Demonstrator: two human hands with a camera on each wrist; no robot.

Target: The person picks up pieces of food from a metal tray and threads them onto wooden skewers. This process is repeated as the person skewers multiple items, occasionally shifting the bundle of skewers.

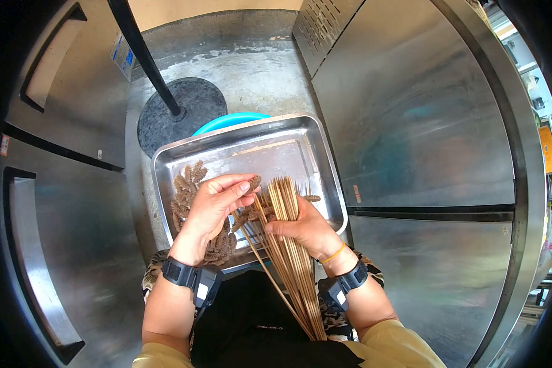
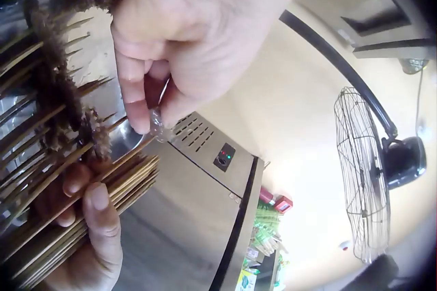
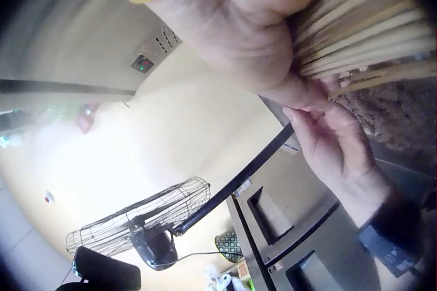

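My left hand (image 1: 211, 205) pinches a small brown, ridged piece of food (image 1: 254, 183) between thumb and fingertips. In the left wrist view that piece (image 2: 158, 127) sits at the tip of a skewer. My right hand (image 1: 310, 230) grips a thick bundle of bamboo skewers (image 1: 297, 276), points away from me, blunt ends toward my lap. More brown, frilly pieces (image 1: 248, 216) are threaded on skewers beside the right thumb. Left of the hands, a pile of similar brown pieces (image 1: 187, 190) lies in a steel tray (image 1: 282, 150). In the right wrist view the bundle (image 3: 369, 25) partly hides the left fingers.
Steel cabinets stand on the right (image 1: 411, 110) and left (image 1: 73, 202). Behind the tray are a blue basin (image 1: 230, 121) and a round black stand base (image 1: 184, 113) with a pole. A fan (image 2: 362, 175) shows in the left wrist view.
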